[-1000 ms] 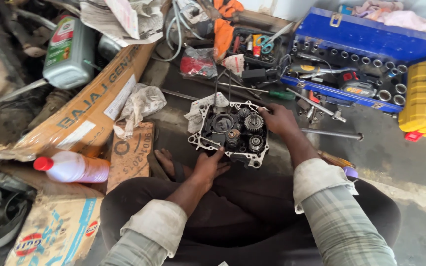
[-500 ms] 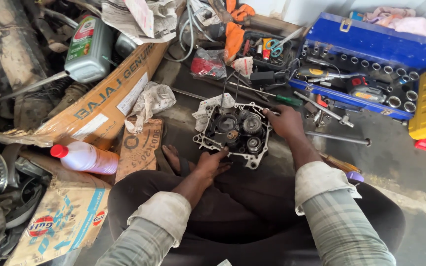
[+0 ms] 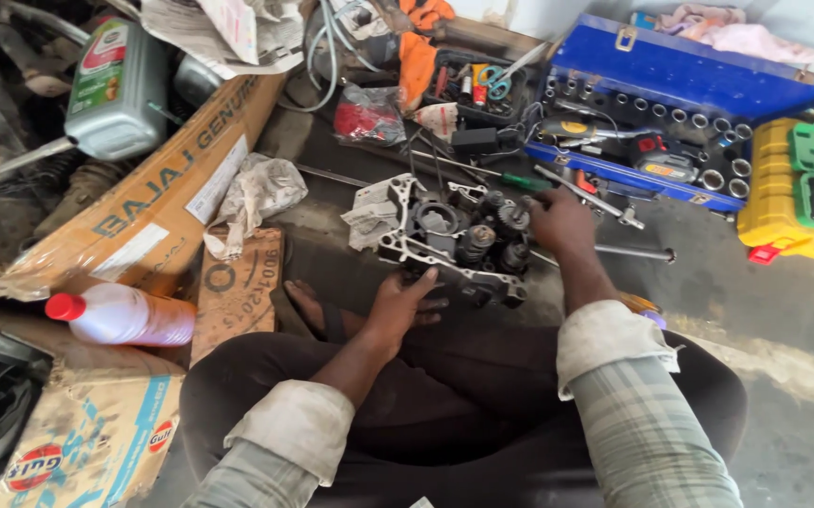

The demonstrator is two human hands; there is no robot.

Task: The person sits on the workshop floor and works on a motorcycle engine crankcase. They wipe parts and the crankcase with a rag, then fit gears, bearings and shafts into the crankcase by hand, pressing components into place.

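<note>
Grimy workshop floor — the engine cylinder head (image 3: 459, 246) sits mid-floor before the knees, left hand (image 3: 398, 306) clasping its near edge, right hand (image 3: 562, 224) gripping its far-right side — best kept level.

dark metal engine head (image 3: 459, 240), valve springs up, on floor

Lighting: soft, even daylight, brightest at upper right; dim at left edge. Shadows: faint, diffuse. Glare: none strong. Focus: centre fairly sharp; mild softness throughout. Distortion: wide-angle stretching at edges.
</note>
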